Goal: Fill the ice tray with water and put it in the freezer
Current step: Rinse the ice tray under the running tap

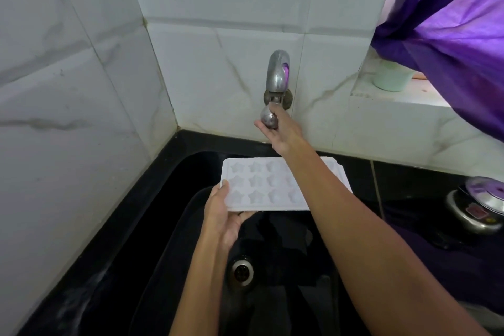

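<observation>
A white ice tray [261,185] with star-shaped moulds is held level over the black sink [163,226]. My left hand [222,213] grips its near left corner, thumb on top and fingers underneath. My right hand [278,128] reaches up to the metal tap [277,73] on the tiled wall, with thumb and fingers curled round the round tap handle [268,118]. My right forearm crosses over the tray's right side and hides part of it. No water is seen running from the spout.
The sink drain [241,271] lies below the tray. A steel pot with a lid [480,204] stands on the black counter at the right. A purple curtain [450,30] hangs over the window ledge, where a pale green cup [392,76] sits.
</observation>
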{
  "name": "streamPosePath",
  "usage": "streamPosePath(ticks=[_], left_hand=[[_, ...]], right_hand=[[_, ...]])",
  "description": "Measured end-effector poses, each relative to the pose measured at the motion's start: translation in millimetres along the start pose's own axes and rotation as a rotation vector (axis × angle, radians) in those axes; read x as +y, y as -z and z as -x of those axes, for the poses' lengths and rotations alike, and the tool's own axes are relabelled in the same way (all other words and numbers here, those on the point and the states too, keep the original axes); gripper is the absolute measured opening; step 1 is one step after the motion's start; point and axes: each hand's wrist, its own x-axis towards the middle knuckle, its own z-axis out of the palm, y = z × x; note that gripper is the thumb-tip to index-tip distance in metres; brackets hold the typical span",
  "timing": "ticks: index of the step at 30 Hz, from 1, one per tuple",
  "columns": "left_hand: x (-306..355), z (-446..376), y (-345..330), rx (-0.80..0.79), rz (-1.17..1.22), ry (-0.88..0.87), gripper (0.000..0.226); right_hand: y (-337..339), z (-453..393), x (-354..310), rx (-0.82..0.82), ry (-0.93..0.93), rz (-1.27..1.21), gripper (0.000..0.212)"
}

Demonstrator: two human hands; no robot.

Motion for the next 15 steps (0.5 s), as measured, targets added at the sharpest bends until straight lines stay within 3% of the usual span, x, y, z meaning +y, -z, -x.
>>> streamPosePath(ticks=[6, 12, 15], left_hand=[[-3.6, -3.8, -4.1, -0.015, 0.033, 0.008, 0.024], [-7.5, -2.2, -3.5, -0.013, 0.040, -0.005, 0.023], [-10.8, -0.9, -2.7, 0.003, 0.041, -0.002, 0.022]], right_hand=[[-1.6, -2.9, 3.0, 0.108, 0.093, 0.192, 0.037], [-1.4, 0.0, 3.6, 0.103, 0.138, 0.299, 0.035], [5.3, 11.8, 13.2, 0.165, 0.219, 0.615, 0.038]])
